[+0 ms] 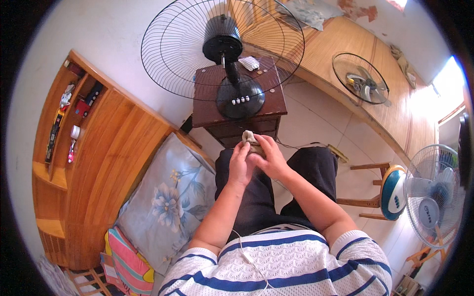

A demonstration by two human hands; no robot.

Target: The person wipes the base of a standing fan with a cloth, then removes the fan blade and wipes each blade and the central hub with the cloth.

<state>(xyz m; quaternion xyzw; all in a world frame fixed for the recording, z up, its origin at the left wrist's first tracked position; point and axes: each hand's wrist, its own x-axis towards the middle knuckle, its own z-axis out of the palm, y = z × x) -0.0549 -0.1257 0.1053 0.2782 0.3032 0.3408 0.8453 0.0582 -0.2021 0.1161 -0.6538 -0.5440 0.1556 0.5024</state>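
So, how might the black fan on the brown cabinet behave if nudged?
The black fan may tip fairly easily: its wide cage stands high over a smaller base. The cage could flex, being thin-wired. The base, sitting flat, probably won't roll.

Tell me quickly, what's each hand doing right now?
Left hand: closed, holding a crumpled beige cloth.
Right hand: closed, holding the same cloth.

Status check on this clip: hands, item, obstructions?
Left hand and right hand both holding crumpled grey-beige cloth. Cloth bunched, in front of black trousers. Black round-based fan beyond; nothing visibly blocking.
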